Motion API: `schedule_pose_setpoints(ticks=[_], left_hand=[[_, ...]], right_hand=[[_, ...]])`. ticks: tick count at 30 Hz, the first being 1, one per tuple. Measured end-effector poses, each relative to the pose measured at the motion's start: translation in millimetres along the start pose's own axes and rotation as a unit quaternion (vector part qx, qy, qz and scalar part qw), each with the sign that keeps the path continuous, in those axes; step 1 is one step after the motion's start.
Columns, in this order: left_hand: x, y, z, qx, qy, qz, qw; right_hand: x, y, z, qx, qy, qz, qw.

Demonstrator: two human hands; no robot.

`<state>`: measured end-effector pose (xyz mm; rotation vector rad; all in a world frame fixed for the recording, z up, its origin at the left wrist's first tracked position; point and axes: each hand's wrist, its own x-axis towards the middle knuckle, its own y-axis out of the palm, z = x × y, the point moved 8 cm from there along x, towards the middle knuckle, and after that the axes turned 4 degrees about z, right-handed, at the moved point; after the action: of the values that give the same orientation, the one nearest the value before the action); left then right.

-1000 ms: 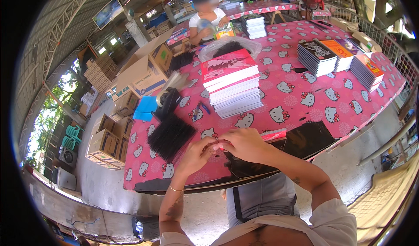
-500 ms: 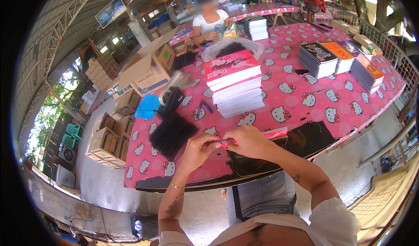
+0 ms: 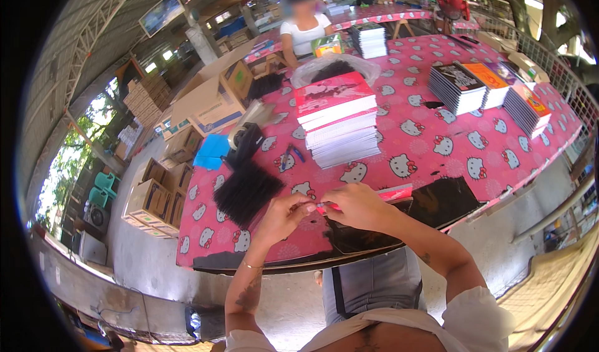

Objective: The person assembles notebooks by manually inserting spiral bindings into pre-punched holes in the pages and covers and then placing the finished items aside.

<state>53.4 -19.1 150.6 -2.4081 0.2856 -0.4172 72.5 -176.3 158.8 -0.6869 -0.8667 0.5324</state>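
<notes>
Pinching the left end of a red-covered notebook (image 3: 395, 193) in the closed fingers of the right hand (image 3: 355, 203); holding the left hand (image 3: 288, 213) just beside, thumb against fingertips, unable to tell on what. Lying at the table's (image 3: 427, 155) near edge, long axis left to right, right end angled slightly away. Beyond, seeing black spiral coils (image 3: 331, 71) in a clear plastic bag (image 3: 369, 71); leftward, an open cardboard box (image 3: 215, 110) with hidden contents.

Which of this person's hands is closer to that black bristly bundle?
The left. The left hand is close by the bundle, just off its right side; the right hand is farther right, beyond the left.
</notes>
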Motion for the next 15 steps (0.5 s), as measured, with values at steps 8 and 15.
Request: schedule_pose_setpoints(ticks=[8, 15], left_hand=[[0, 3, 9, 0.012, -0.001, 0.033, 0.999], [5, 3, -4, 0.034, 0.01, 0.018, 0.999]], right_hand=[[0, 0, 4, -0.008, 0.026, 0.053, 0.998], [-6, -15, 13, -0.082, -0.033, -0.04, 0.995]])
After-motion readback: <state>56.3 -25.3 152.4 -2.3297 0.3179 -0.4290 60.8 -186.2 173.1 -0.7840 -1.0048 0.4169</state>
